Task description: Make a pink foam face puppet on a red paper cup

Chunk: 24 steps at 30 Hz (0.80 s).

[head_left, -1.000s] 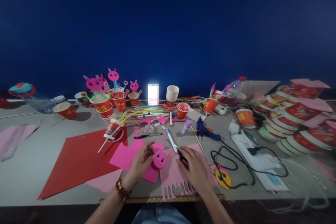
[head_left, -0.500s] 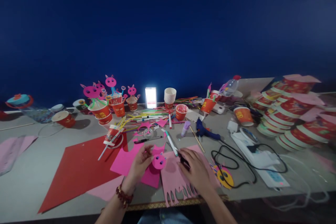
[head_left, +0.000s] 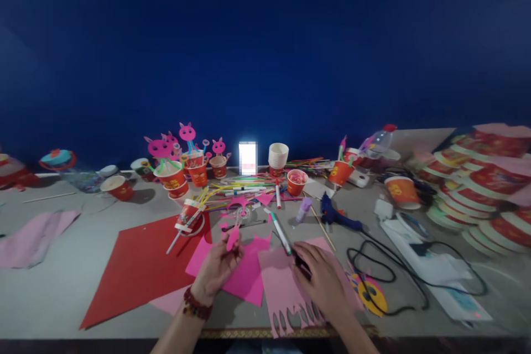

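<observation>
A small pink paper animal face (head_left: 233, 239) is pinched in my left hand (head_left: 222, 263), turned nearly edge-on. Beneath that hand lies a bright pink sheet (head_left: 251, 274) with pieces cut from its edge. My right hand (head_left: 321, 276) curls over a black-handled tool (head_left: 302, 266), most of which the fingers hide. Under the right hand is a light pink sheet (head_left: 277, 274) whose near edge is cut into a ragged fringe. A white marker with a green cap (head_left: 280, 232) lies just beyond the right fingertips.
Left lies a red sheet (head_left: 136, 265). Behind are pink animal figures in paper cups (head_left: 170, 181), straws and a purple glue stick (head_left: 303, 210). A blue glue gun (head_left: 338, 214), its black cord, a power strip (head_left: 440, 276) and stacked cups (head_left: 477, 188) occupy the right. A yellow face cutout (head_left: 372, 294) lies near the cord.
My left hand has turned the pink face from facing me to nearly edge-on. The right hand stays over the black-handled tool. The whole view has shifted slightly, moving things rightward.
</observation>
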Each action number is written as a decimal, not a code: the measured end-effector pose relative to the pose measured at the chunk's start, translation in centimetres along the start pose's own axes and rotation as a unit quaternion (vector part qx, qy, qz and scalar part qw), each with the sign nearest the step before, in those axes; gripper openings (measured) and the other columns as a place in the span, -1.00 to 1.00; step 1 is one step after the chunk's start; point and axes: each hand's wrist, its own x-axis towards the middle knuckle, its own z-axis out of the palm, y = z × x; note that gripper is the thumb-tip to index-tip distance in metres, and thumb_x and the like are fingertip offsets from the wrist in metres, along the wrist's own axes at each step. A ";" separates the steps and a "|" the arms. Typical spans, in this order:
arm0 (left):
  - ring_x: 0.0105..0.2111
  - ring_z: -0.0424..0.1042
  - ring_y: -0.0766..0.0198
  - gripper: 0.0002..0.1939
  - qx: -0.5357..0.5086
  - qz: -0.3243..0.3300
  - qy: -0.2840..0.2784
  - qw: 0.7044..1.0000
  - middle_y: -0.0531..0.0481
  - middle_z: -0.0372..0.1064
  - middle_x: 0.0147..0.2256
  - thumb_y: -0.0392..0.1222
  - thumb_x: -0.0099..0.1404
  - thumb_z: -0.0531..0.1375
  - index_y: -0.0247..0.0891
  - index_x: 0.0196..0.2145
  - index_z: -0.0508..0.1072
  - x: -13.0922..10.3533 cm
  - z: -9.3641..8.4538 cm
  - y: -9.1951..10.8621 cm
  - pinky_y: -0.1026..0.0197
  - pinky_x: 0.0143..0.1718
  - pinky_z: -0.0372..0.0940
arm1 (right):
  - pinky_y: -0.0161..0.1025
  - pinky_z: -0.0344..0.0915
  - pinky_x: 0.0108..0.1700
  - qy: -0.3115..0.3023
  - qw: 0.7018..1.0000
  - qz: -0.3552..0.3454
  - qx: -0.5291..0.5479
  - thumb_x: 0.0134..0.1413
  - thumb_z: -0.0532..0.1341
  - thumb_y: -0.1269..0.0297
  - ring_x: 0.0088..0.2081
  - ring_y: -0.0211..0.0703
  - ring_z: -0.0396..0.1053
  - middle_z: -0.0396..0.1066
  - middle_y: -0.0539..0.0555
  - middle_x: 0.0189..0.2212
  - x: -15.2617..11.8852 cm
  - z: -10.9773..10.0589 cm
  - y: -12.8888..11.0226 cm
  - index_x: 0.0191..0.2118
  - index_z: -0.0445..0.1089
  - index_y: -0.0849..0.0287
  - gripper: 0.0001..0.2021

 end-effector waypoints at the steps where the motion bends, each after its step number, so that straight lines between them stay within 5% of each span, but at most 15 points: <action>1: -0.42 0.42 0.38 -0.81 -0.012 -0.011 -0.001 1.000 -0.07 0.40 -0.35 -0.50 0.22 0.15 -0.33 -0.27 0.49 -0.1 0.2 0.0 0.30 -0.24 0.44 | 0.08 0.37 0.07 0.004 1.000 -0.002 -0.002 0.17 0.18 0.25 0.02 0.11 0.42 0.49 0.18 -0.01 0.0 0.1 0.1 0.04 0.41 0.11 -0.68; 11: -0.43 0.36 0.43 -0.70 -0.079 -0.053 -0.041 0.995 -0.02 0.33 -0.34 -0.50 0.07 0.24 -0.29 -0.22 0.45 -1.6 1.3 0.0 0.38 -0.18 0.41 | 0.08 0.37 0.06 0.022 1.000 -0.016 -0.015 0.20 0.16 0.18 0.03 0.13 0.42 0.49 0.20 0.00 -0.2 0.9 0.8 0.05 0.41 0.12 -0.66; 24: -0.45 0.30 0.47 -0.45 -0.031 -0.026 -0.078 0.996 0.05 0.30 -0.31 -0.37 0.02 0.35 -0.07 -0.02 0.42 -2.1 1.6 0.2 0.39 -0.19 0.43 | 0.05 0.34 0.06 0.059 0.998 -0.014 -0.012 0.26 0.14 0.18 0.01 0.09 0.42 0.50 0.19 -0.04 0.1 -0.1 -0.1 0.01 0.43 0.13 -0.72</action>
